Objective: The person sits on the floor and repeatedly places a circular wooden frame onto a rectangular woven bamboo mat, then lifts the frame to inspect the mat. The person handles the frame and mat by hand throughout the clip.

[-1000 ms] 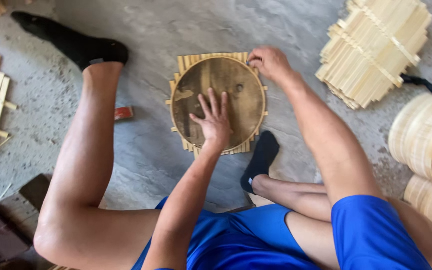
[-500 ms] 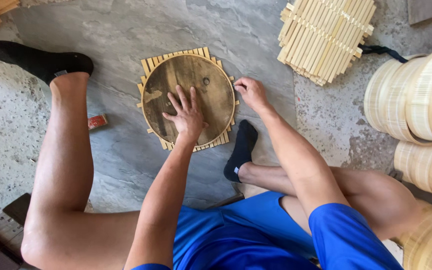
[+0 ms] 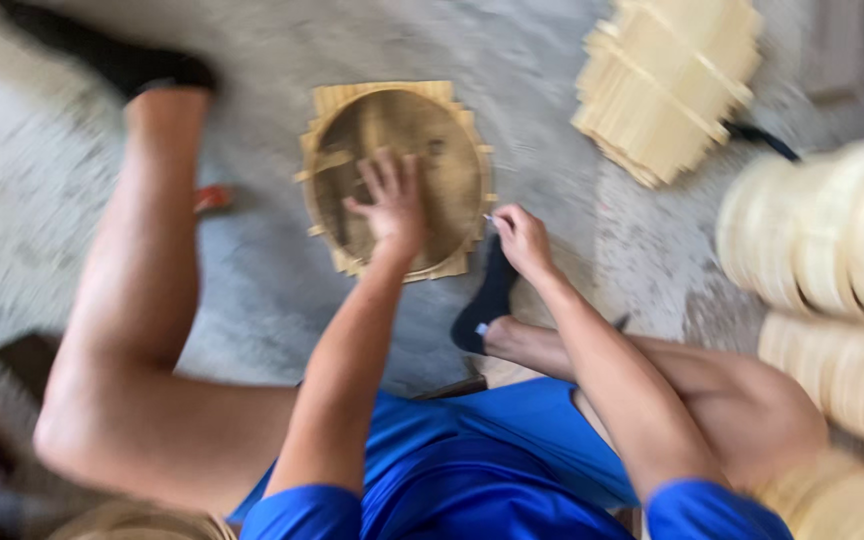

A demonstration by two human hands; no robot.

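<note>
Grey concrete floor (image 3: 252,290). Left hand (image 3: 390,203), fingers spread, lies flat on the round wooden disc (image 3: 397,175) at 12 o'clock. Right hand (image 3: 522,238), fingers pinched together, at the disc's 4 o'clock edge.

Matt dark wooden disc (image 3: 422,160), pale bamboo slat mat (image 3: 667,85), rough concrete floor (image 3: 552,60)

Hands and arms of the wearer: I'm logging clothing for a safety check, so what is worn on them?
Nothing on either: left hand and right hand are gloveless, with no visible rings or watch, though the picture is blurred. Forearms are bare; short bright blue sleeves end above the elbows.
</note>
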